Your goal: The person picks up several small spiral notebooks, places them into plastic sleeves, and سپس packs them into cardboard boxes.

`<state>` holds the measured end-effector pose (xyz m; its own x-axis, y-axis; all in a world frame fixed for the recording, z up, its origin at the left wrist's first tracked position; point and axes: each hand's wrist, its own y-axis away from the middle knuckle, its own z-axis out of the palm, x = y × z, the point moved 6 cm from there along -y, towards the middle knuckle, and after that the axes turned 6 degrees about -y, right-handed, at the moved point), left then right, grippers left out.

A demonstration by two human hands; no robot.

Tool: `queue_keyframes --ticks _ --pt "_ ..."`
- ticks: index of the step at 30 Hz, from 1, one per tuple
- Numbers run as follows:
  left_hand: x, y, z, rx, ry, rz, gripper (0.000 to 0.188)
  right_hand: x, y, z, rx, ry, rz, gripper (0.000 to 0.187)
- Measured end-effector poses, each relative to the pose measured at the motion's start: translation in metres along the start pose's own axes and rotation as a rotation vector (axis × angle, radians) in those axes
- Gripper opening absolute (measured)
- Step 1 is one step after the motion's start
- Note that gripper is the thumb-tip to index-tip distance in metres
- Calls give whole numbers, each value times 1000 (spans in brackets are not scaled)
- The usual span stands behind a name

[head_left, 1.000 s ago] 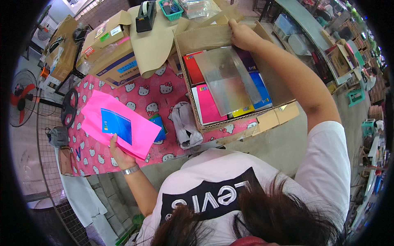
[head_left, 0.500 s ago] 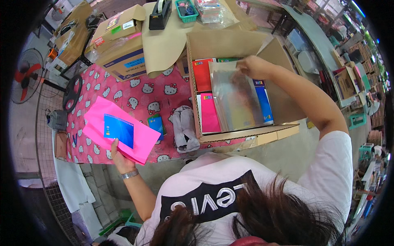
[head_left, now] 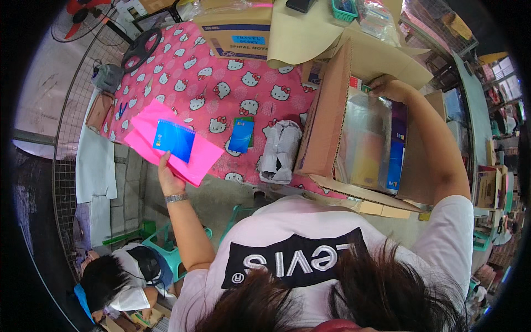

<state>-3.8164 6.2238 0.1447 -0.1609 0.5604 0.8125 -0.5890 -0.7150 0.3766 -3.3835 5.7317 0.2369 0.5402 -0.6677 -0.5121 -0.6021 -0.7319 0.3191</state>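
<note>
My left hand (head_left: 170,176) grips a bright pink sheet (head_left: 206,161) with a small blue spiral notebook (head_left: 174,139) lying on top. Its thumb presses over the notebook's near edge. Inside the open cardboard carton (head_left: 325,119) on the right, my right hand (head_left: 389,88) is closed at the far edge of a clear plastic sheet (head_left: 362,135). That sheet lies over notebooks in the carton; blue ones (head_left: 396,157) show along its right side. The right fingertips are partly hidden. On the table between my hands, a blue notebook (head_left: 239,135) rests over a green one.
A rolled grey-white bundle (head_left: 280,150) lies against the carton's left side. Behind stand a closed carton (head_left: 235,33) and brown paper (head_left: 301,36). A black ring-shaped thing (head_left: 141,51) and a brown pouch (head_left: 100,112) sit far left. Another person (head_left: 113,276) is low at lower left.
The view has swung, so table and carton appear farther right. My right hand has lowered into the carton, and the clear sheet lies flatter there. My left hand still holds the notebook and pink sheet.
</note>
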Motion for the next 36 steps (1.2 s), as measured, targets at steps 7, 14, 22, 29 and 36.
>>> queue_keyframes --ticks 7,14,22,29,36 --pt "-36 -46 -47 51 -14 -117 40 -4 -7 -7 105 -60 113 22" --pt "-83 -115 -37 29 -115 -197 28 29 3 14 351 -182 152 19" --pt "-163 -210 -99 230 -422 -270 30 30 27 23 350 -390 93 12" --pt "-152 -208 -153 582 -944 -196 82 -23 22 12 453 -19 105 13" --pt "-12 -142 65 628 -1417 596 86 -32 46 -8 384 -188 121 16"
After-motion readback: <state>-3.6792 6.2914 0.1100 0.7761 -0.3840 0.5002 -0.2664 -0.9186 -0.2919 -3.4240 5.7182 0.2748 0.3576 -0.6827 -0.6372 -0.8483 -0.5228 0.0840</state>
